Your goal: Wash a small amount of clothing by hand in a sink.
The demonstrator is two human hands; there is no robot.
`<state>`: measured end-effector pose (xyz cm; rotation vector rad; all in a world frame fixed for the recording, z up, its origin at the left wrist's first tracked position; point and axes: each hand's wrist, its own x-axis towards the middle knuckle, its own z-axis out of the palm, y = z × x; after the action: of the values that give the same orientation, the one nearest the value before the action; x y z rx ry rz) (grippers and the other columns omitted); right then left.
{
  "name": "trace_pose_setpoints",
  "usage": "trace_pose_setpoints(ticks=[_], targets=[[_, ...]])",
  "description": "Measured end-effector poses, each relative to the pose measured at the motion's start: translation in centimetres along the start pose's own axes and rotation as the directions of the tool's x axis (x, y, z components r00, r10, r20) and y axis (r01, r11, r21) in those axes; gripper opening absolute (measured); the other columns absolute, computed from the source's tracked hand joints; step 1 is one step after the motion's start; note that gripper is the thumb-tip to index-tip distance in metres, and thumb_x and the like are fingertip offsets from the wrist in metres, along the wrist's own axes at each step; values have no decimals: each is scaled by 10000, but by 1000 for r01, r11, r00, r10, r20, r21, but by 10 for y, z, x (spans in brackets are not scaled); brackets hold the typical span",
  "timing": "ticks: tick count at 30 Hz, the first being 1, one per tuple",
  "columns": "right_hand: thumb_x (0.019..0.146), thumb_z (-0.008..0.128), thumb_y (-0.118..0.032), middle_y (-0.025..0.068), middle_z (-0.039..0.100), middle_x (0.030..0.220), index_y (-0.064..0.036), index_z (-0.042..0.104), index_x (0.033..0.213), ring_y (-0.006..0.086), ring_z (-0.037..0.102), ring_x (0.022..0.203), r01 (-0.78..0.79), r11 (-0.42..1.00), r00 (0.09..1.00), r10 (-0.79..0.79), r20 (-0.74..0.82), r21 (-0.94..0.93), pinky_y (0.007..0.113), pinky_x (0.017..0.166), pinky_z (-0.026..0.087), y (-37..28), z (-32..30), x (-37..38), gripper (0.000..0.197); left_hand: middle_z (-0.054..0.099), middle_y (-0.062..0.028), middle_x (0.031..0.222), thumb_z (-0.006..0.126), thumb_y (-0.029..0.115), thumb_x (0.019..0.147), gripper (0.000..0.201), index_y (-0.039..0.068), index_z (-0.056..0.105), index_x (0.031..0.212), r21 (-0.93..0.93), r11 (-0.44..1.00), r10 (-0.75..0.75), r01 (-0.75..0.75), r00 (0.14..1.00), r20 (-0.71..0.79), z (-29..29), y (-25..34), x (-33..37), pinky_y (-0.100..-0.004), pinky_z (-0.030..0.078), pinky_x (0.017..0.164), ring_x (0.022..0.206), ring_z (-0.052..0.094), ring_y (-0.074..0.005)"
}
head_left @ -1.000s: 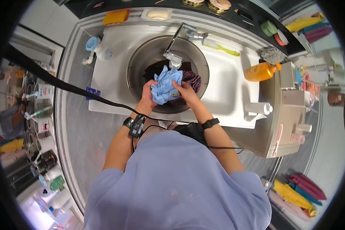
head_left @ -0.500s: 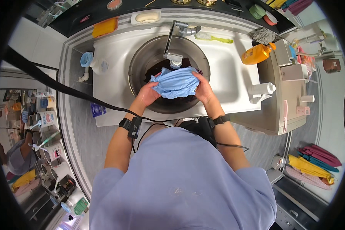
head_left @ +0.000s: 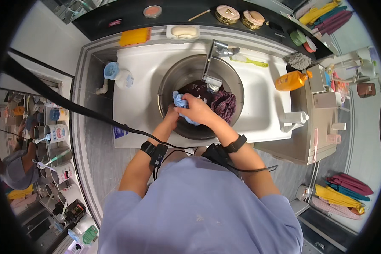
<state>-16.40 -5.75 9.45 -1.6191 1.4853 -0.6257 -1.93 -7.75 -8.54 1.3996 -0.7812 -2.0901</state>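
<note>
A light blue cloth [head_left: 180, 100] is bunched up over the steel basin [head_left: 240, 80]. My left hand [head_left: 172, 115] is closed round its lower left side. From the right, my right hand [head_left: 197, 109] wraps over the same cloth, its fingers partly hiding it. A patterned dark purple cloth [head_left: 224, 106] lies inside the basin, to the right of my hands. Dark fabric or dark water [head_left: 194, 88], with pale flecks, fills the basin behind them; I cannot tell which. Above the basin hangs the chrome faucet [head_left: 209, 63], apart from my hands.
The white sink [head_left: 254, 110] surrounds the basin. An orange pump bottle [head_left: 291, 80] and a white bottle [head_left: 295, 117] stand at its right. A green brush [head_left: 249, 60] and a soap bar [head_left: 184, 31] lie behind. A black cable [head_left: 93, 114] crosses from the left.
The blue cloth, spread between both hands before, is now gathered into a bunch. My hands have come together toward the basin's left side, uncovering the purple cloth. The view has shifted.
</note>
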Motion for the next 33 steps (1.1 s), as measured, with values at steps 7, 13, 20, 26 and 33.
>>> trace_pose_setpoints(ticks=[7,13,20,26,33], targets=[[770,678,-306,233,642,978,34,578,1061,388,618,923,227,972,959,-212,188,-62,412,807,486,-11,24,35,458,621,-41,988,493,287,913,239,117,551,1071,-544,837,164,62,920,357,4,34,-18,-329,501,754,890,607,-172],[812,650,-213,180,657,992,-2,600,1068,309,643,899,196,959,979,-203,-16,-206,367,767,505,-85,-5,106,336,624,-39,951,489,291,915,225,121,559,1045,-628,739,136,243,860,492,-10,48,-27,-328,507,727,850,612,-172],[755,707,-180,184,597,1112,-28,559,1137,358,561,1033,403,751,733,-607,-307,-524,399,860,465,-107,17,244,437,628,-37,908,485,296,917,213,126,569,1014,-591,716,56,370,814,578,-13,47,-22,-326,514,696,804,618,-172],[784,680,-306,175,509,1252,-71,443,1280,350,428,1208,437,596,670,-715,-198,-673,448,1038,289,-86,39,291,598,631,-35,871,481,300,918,207,130,577,988,-555,694,-1,458,772,636,-15,40,-14,-325,519,670,764,623,-173],[822,641,-362,199,528,1212,-77,408,1310,385,490,1121,474,618,775,-631,-36,-627,439,970,378,-70,19,307,611,628,-32,788,482,314,918,203,142,589,924,-535,682,-108,499,792,601,-5,49,-17,-321,524,603,683,623,-176]])
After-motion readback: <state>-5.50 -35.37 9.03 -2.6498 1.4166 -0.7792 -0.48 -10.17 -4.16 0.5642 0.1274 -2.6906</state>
